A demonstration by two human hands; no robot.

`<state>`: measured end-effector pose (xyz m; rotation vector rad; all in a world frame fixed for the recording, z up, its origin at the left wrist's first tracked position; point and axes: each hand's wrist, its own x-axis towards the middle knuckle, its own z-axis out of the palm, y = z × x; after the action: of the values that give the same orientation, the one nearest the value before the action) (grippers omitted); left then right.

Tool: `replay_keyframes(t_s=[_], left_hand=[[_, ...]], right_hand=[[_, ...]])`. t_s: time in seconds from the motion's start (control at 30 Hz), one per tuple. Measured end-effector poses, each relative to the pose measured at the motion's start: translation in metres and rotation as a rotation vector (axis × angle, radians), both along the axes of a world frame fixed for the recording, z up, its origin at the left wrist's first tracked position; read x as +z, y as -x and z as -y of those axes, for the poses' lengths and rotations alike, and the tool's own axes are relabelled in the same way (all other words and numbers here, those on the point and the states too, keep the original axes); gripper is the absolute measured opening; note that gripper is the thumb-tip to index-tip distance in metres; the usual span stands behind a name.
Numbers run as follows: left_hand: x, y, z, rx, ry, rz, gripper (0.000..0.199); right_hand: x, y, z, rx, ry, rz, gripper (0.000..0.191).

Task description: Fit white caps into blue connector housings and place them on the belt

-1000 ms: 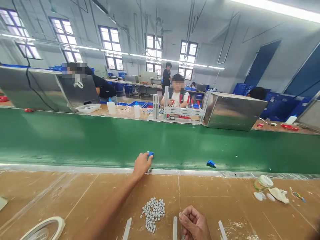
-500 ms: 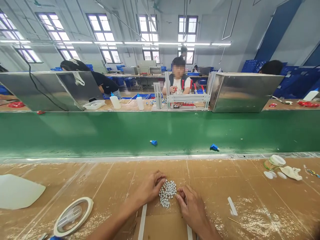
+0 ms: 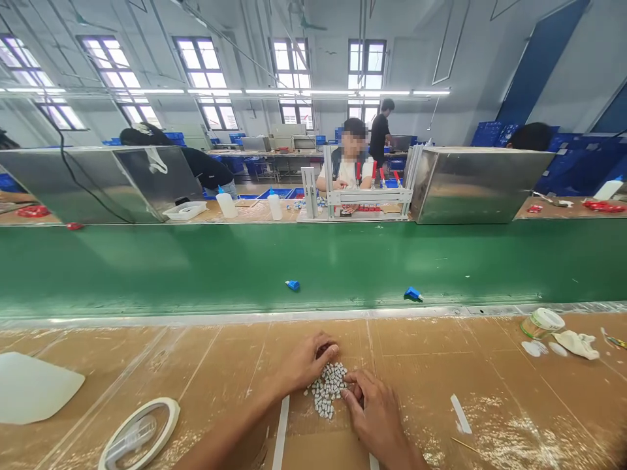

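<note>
A pile of small grey-white pieces (image 3: pixel 329 391) lies loosely on the brown cardboard-covered table in front of me. My left hand (image 3: pixel 313 360) rests at the pile's upper left edge, its fingers loosely curved and a gap showing between thumb and forefinger. At the right edge is my right hand (image 3: pixel 375 408), thumb and forefinger apart and touching the outer pieces, the other fingers curled under. No piece can be seen held in either hand. Below the pile lies a cardboard sheet (image 3: pixel 323 450) with a white strip (image 3: pixel 281 434) along its left side.
A tape roll (image 3: pixel 171 418) with a clear plastic tube inside lies left, near a pale sheet (image 3: pixel 36 388). To the right are a tub (image 3: pixel 543 323), a cloth (image 3: pixel 578 344) and a white strip (image 3: pixel 460 414). Blue pieces (image 3: pixel 292 285) lie on the green belt (image 3: pixel 343 261); a co-worker (image 3: pixel 351 153) sits beyond.
My left hand has shifted slightly right along the pile's upper edge. The blue pieces have moved left with the belt. A person in dark clothes now stands in fuller view at the back.
</note>
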<state>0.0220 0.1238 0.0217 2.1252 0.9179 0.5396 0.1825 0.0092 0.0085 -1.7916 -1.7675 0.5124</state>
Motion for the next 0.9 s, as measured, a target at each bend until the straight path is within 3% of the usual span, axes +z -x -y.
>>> replay_keyframes(t_s=[0.2,0.33,0.43,0.57,0.7,0.8,0.9], left_hand=[[0.000,-0.006,0.006,-0.164,0.043,0.015,0.040],[0.001,-0.019,-0.006,-0.093,0.024,0.011,0.039],[0.007,-0.057,-0.031,0.004,-0.045,0.007,0.036],[0.017,-0.139,-0.066,-0.001,-0.140,-0.014,0.022],[0.016,-0.204,-0.082,-0.032,-0.188,-0.055,0.034],[0.006,-0.218,-0.083,-0.048,-0.183,-0.072,0.033],[0.000,-0.205,-0.082,-0.022,-0.148,-0.048,0.032]], right_hand=[[-0.005,0.002,0.002,-0.013,0.015,0.013,0.013],[-0.002,0.003,0.003,-0.022,0.033,-0.002,0.014],[0.000,0.004,0.002,-0.035,0.045,-0.005,0.014],[-0.009,0.003,0.002,-0.038,0.032,0.023,0.016],[-0.023,0.001,0.003,-0.033,0.033,-0.018,0.025],[-0.022,0.000,0.005,-0.020,0.059,-0.081,0.028],[-0.012,0.000,0.007,-0.022,0.055,-0.138,0.025]])
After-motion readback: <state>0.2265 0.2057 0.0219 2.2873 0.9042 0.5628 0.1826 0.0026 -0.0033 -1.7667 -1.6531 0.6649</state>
